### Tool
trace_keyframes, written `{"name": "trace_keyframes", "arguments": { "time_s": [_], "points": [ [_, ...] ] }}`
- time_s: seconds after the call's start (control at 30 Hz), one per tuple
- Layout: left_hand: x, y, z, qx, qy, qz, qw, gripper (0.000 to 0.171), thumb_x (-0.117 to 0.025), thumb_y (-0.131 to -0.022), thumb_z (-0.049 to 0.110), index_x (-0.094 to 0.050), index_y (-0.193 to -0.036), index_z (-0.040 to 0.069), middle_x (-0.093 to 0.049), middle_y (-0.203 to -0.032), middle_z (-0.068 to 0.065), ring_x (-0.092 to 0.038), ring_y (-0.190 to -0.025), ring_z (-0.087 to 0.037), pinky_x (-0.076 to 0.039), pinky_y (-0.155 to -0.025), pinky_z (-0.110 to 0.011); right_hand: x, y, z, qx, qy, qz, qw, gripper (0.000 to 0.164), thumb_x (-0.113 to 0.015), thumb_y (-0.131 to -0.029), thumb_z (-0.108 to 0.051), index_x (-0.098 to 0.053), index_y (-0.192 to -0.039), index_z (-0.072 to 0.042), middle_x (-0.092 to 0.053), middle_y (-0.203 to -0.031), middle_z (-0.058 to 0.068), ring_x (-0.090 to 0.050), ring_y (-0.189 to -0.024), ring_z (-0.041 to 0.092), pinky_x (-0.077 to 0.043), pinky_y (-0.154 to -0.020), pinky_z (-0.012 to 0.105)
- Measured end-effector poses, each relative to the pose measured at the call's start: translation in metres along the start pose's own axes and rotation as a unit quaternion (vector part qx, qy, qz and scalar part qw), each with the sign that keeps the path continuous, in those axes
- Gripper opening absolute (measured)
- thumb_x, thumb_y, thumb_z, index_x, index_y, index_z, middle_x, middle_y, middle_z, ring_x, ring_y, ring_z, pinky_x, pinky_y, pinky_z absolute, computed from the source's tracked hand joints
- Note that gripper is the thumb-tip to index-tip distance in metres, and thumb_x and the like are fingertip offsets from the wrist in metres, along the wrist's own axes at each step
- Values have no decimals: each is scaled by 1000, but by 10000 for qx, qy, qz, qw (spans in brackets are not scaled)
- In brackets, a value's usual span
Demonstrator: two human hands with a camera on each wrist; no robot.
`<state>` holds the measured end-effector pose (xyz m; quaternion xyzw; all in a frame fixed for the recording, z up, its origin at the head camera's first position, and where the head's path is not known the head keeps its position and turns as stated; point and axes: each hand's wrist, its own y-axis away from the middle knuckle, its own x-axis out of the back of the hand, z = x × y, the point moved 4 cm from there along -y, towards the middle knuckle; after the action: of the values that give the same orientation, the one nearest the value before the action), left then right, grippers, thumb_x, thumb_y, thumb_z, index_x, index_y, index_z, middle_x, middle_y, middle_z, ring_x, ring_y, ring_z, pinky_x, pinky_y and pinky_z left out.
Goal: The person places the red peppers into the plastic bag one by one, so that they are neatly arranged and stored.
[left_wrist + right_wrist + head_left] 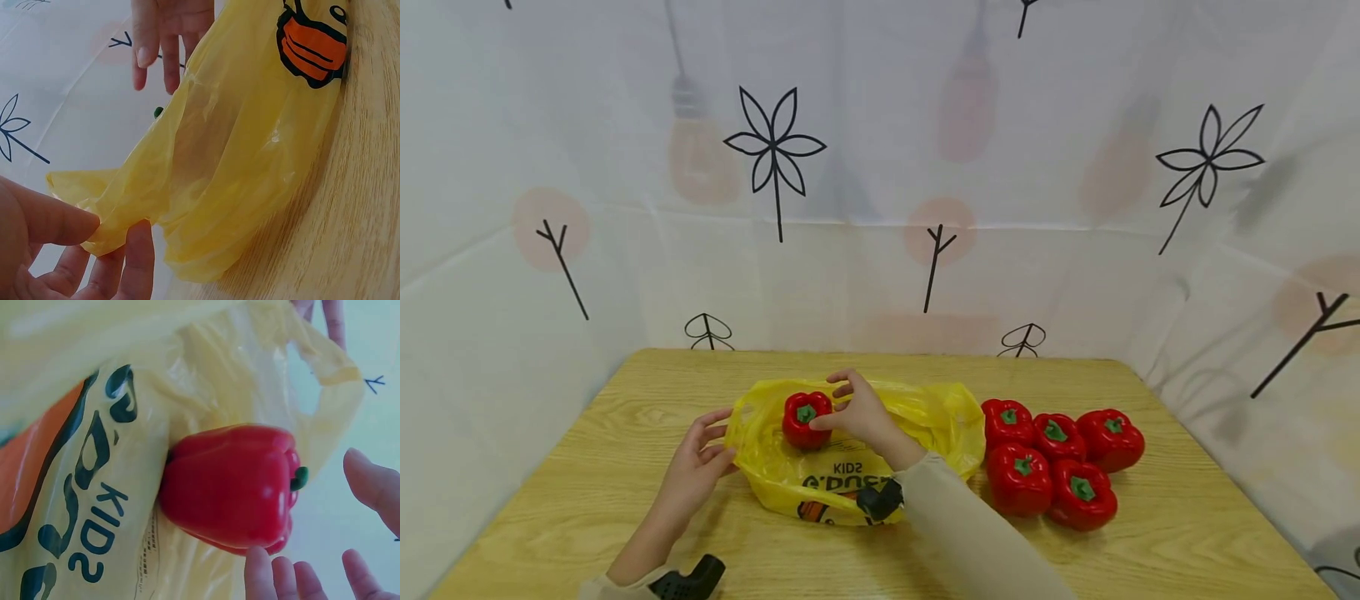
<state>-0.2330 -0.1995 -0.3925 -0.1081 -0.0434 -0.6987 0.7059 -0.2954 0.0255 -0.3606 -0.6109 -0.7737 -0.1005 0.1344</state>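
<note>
A thin yellow plastic bag (771, 487) with a printed duck and the word KIDS lies with its mouth spread wide. My left hand (695, 468) pinches its left edge between thumb and fingers, as the left wrist view shows. Inside the bag's left end sits a red bell pepper (797, 432) with a green stem. Over the opening, my right hand (871, 418) is spread beside this pepper (228, 487). Its fingertips (257, 569) come right up to the pepper's side, while the thumb stands apart from it.
Several more red bell peppers (1021, 481) stand clustered on the wooden table (1180, 533), just right of the bag. A white cloth (865, 283) with drawn flowers and twigs hangs behind and at the sides. Dark wrist cameras (880, 500) sit at both cuffs.
</note>
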Motion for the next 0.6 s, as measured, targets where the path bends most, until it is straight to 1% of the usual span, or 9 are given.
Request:
{"name": "trace_keyframes", "arguments": {
  "time_s": [0.13, 0.37, 0.6],
  "points": [
    [0, 0, -1, 11, 9, -16, 10000, 49, -47, -94, -5, -33, -138, 10, -42, -127, -19, -56, -95, -18, -52, -79, -35, 3, 5, -3, 102, -204, 20, 9997, 61, -80, -72, -7, -49, -124, -9, -51, -117, 16, -52, -100, 31, -51, -77, 39],
    [1, 0, -2, 76, -29, -18, 10000, 49, -47, -94, -4, -32, -139, 10, -41, -129, -19, -55, -99, -22, -52, -79, -36, 10, 15, -6, 214, -477, 147, 9985, 57, -78, -75, -6, -50, -124, -10, -50, -119, 18, -52, -105, 35, -50, -82, 41],
    [1, 1, -2, 5, -62, -17, 10000, 49, -47, -94, -4, -33, -139, 10, -41, -128, -19, -56, -98, -23, -52, -79, -36, 18, 23, -7, 344, -726, 216, 9965, 54, -76, -76, -4, -51, -123, -9, -49, -121, 20, -50, -108, 39, -50, -81, 41]
  ]
}}
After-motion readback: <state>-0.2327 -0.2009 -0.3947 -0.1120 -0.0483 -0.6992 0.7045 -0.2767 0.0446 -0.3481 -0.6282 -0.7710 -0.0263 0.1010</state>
